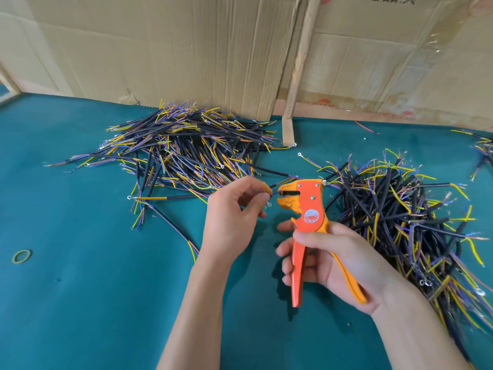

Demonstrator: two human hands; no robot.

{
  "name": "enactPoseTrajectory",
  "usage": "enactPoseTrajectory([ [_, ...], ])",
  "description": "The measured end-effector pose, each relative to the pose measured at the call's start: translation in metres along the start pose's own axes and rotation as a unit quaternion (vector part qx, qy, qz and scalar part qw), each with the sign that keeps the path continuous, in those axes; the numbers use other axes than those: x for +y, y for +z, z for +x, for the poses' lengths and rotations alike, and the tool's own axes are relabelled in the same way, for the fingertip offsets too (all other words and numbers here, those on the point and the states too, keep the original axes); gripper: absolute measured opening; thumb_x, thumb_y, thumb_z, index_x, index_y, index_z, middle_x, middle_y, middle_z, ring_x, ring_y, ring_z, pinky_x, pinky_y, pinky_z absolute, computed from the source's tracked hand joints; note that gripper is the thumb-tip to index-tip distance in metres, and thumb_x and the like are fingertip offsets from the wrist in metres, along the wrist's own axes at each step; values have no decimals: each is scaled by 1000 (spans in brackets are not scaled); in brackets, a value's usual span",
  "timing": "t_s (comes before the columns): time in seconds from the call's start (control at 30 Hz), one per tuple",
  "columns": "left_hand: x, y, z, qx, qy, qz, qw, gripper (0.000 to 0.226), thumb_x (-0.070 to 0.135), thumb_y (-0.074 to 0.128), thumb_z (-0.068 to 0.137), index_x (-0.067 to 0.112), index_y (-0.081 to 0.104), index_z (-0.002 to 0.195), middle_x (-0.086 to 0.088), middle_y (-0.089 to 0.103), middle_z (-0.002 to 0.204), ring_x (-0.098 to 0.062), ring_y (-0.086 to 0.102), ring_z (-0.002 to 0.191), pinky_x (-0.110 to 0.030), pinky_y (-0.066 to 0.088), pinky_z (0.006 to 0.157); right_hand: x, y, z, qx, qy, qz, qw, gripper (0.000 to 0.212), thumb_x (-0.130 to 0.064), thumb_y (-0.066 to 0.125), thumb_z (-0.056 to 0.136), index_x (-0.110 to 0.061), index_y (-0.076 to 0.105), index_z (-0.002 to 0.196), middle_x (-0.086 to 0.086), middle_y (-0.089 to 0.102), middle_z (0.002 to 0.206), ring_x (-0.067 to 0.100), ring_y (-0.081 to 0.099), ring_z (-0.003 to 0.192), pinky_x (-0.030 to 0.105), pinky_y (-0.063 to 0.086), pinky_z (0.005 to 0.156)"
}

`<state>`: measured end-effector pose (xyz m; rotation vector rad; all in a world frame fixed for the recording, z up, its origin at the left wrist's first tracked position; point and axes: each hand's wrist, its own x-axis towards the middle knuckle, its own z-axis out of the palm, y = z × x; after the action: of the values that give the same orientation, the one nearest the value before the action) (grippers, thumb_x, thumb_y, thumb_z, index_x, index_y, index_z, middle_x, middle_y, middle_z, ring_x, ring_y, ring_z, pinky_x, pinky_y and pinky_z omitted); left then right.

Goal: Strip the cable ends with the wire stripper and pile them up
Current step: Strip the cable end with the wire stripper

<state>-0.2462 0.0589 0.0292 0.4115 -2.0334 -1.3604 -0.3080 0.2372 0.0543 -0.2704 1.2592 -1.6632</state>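
While the right hand [338,260] grips the wire stripper [306,222], left hand [232,217] pinching a cable [269,192] at its open jaws, two cable piles [186,145] behind

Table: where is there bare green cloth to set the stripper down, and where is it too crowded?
Bare table lies near left, bordered by the left hand, the rubber band and the left pile. A narrower patch lies between the forearms. Crowded: the right pile fills the right side beside the right hand holding the stripper.

Wire stripper [309,209] orange, yellow jaws; cables [186,148] black, yellow-blue cores; table [80,289] teal.
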Motion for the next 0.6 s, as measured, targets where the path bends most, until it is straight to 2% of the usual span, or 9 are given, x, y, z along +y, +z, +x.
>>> enactPoseTrajectory([
  [0.13,2,-2,-1,-12,-8,21,1000,23,3,72,87,25,71,79,8,71,70,-12,70,63,-41,55,68,-2,-4,-3,-17,-5,-31,999,38,-5,74,80,4,66,116,26,60,86,38,61,69,50,56,67],
  [0.23,3,-3,-2,-12,-11,19,1000,30,3,74,85,31,71,77,12,71,69,-8,69,64,-36,54,66,-4,-3,-5,-14,-2,-59,998,32,-5,74,79,1,70,110,24,58,81,37,60,66,48,56,63],
  [0.47,0,-4,-1,-17,-1,3,1000,16,3,75,85,19,75,81,12,70,66,-8,66,61,-18,45,59,-5,-2,-5,-9,-1,-61,998,29,-15,75,82,1,71,106,18,54,75,33,54,58,43,54,55],
  [0.6,0,-4,-1,-21,-6,-10,1000,14,4,75,86,18,75,82,11,70,66,-5,62,57,-15,42,56,-5,-5,-4,-11,0,-61,998,29,-16,76,82,0,71,105,17,53,73,32,54,57,43,53,54],
])
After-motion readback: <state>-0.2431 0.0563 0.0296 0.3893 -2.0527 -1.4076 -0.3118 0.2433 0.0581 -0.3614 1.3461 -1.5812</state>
